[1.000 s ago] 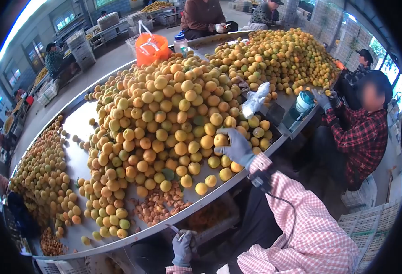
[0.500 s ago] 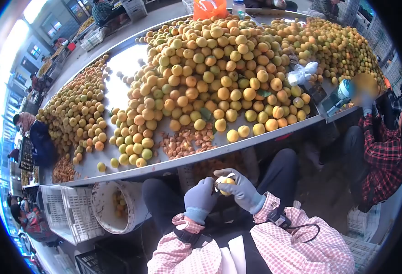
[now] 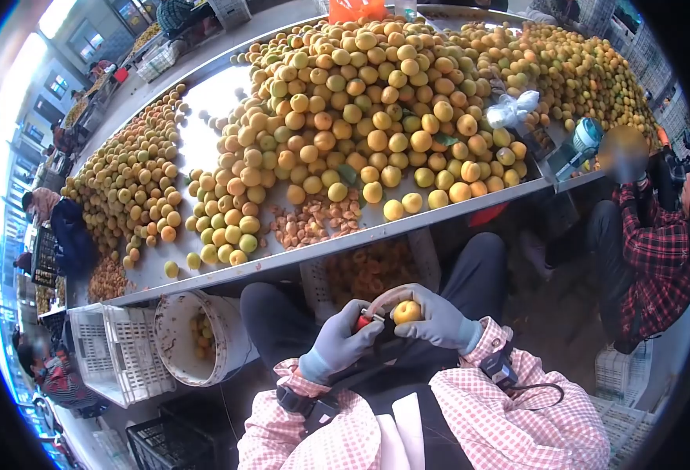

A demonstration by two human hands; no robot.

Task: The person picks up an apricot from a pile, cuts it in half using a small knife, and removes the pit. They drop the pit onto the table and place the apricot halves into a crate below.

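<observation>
My left hand [image 3: 338,341], in a grey-blue glove, is closed on a small red-handled tool [image 3: 365,320]. Metal shows at the tool's end, but I cannot make out its exact kind. My right hand [image 3: 443,323], gloved alike, grips a yellow apricot [image 3: 407,312] between thumb and fingers. Its forefinger reaches across toward the tool. Both hands are close together above my lap. Beyond them, a crate of orange fruit pieces [image 3: 370,270] sits below the table edge. Brown apricot pits [image 3: 313,222] lie on the metal table [image 3: 337,242].
A large heap of apricots [image 3: 353,117] covers much of the table. At left stand a white bucket [image 3: 231,345] with some fruit inside and white plastic crates [image 3: 117,356]. A co-worker in a red checked shirt [image 3: 658,251] sits at right, near a turquoise cup [image 3: 588,134].
The apricot and the tool have come slightly apart, and the tool's red handle now shows. My hands have spread a little. With the view shifted, more of the crate under the table is visible.
</observation>
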